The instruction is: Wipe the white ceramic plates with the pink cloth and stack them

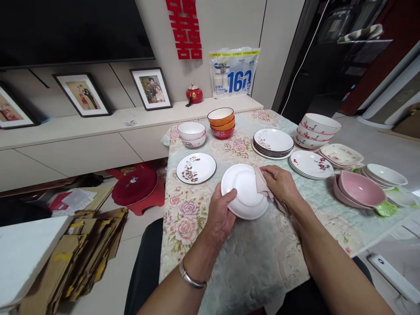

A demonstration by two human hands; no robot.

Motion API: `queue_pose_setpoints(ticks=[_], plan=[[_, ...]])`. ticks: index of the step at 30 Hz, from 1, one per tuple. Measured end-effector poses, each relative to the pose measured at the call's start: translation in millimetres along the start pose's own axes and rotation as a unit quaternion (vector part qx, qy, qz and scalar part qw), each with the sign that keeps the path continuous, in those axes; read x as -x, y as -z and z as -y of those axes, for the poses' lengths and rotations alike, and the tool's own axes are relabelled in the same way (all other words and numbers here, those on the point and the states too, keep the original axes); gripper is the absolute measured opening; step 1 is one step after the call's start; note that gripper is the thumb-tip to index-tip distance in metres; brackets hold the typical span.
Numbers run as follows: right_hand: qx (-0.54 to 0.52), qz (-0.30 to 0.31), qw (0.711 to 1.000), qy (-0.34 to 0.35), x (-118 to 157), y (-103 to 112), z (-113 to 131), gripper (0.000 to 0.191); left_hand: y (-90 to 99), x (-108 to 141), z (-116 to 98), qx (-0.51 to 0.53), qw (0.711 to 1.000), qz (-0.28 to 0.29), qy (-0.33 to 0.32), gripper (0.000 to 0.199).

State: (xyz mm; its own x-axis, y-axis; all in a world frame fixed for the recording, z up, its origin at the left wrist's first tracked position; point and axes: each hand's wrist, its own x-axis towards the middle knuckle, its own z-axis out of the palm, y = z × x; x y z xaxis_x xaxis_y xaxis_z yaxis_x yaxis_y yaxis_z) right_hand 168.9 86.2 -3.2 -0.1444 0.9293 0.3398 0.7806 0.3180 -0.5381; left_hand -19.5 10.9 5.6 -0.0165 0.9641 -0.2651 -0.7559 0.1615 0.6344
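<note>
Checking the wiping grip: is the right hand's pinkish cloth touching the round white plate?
Touching. The head view shows the right hand pressing the pinkish cloth against the round white plate.

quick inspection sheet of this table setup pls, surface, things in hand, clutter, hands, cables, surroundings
surface: table under a floral cloth, crockery across its far half
job's things: white plate turned underside up and tilted; pink cloth pressed on its right edge
clutter: flower-print plate, white bowls, orange and red bowls, plate stack, red-flower plates, red-flower bowls, pink dishes
grippers: left hand grips the plate's left rim; right hand holds the cloth on it
cables: white cord down the dark doorway edge
surroundings: framed photos, red jar, cup pack, flattened cardboard on the floor
</note>
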Motion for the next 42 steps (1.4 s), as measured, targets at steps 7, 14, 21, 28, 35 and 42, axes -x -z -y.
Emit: queue_pose_setpoints(ticks=[7,14,21,28,35,42], plan=[[-0.002,-0.111,0.994,-0.02,3,3,22,0.031,-8.6,10,-3,-0.103,0.98,0.013,-0.167,0.049],[-0.573,0.189,0.77,-0.209,5,26,32,0.058,-1.0,18,-5,-0.349,0.893,0.074,-0.275,0.042],[-0.572,0.234,0.745,-0.252,6,33,26,0.031,9.4,3,0,-0.505,0.793,0.184,-0.287,0.048],[-0.604,0.174,0.729,-0.269,5,14,31,0.013,8.4,0,0,-0.525,0.778,0.185,-0.292,0.044],[-0.618,0.018,0.749,-0.238,-6,22,15,0.024,13.4,-3,12,-0.594,0.688,0.071,-0.412,0.054],[-0.589,-0.136,0.762,-0.233,-19,24,-4,0.015,25.7,-7,34,-0.669,0.664,0.111,-0.314,0.059]])
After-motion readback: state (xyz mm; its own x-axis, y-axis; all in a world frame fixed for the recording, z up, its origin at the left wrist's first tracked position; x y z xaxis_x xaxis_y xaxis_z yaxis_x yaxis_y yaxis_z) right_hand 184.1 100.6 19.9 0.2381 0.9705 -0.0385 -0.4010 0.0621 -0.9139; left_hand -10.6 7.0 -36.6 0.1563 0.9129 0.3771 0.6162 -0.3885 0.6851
